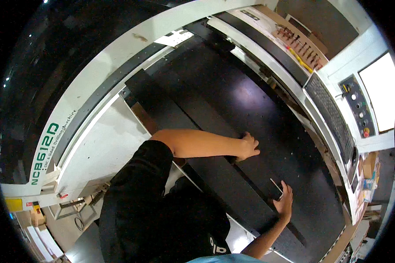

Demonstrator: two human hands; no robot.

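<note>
Long dark panels lie side by side on a black machine table; one long panel runs from the far left toward the near right, with a narrow gap along its edge. My left hand comes across from the left in a black short sleeve. Its fingers are curled down at the panel's right edge, and what lies under them is hidden. Nearer and to the right, my right hand is bent around a thin pale-edged piece lying along the dark surface. The rest of that piece is too dark to make out.
A white machine frame arches over the left side. At the right stand a keyboard, a control panel with knobs and a bright screen. Several tools stand in a wooden rack at the far right.
</note>
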